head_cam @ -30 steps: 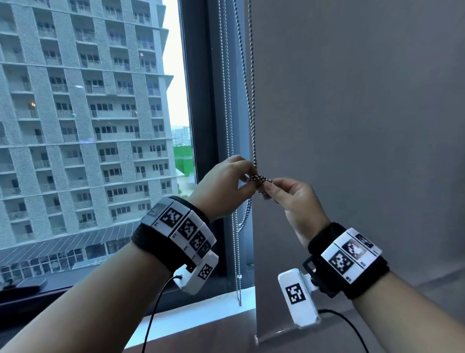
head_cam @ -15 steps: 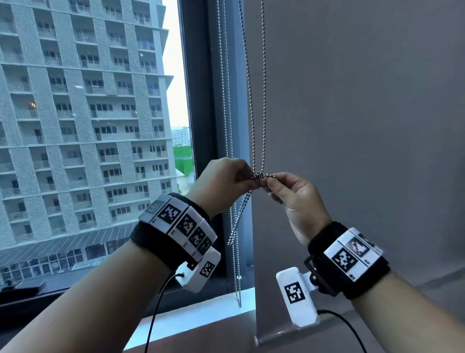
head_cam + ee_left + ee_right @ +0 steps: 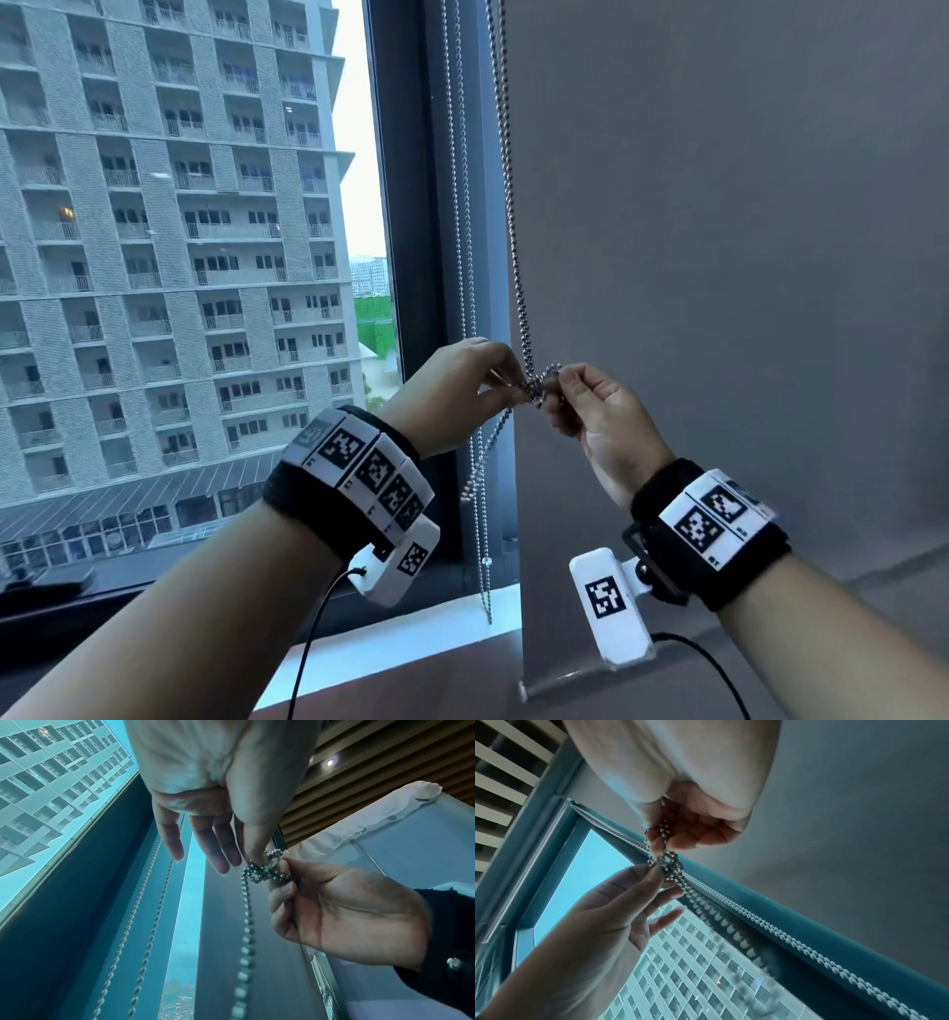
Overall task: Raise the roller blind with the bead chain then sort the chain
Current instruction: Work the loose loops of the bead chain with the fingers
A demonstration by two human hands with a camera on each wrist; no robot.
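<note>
A bunched knot of the metal bead chain (image 3: 540, 383) is held up in front of the grey roller blind (image 3: 719, 257), beside the dark window frame (image 3: 411, 205). The knot is pinched by thumb and forefinger of the left hand (image 3: 452, 393), its other fingers (image 3: 216, 841) spread, and gripped from the other side by the curled fingers of the right hand (image 3: 606, 416). A second chain (image 3: 462, 257) hangs near the glass, with an apartment block (image 3: 169, 231) seen outside
</note>
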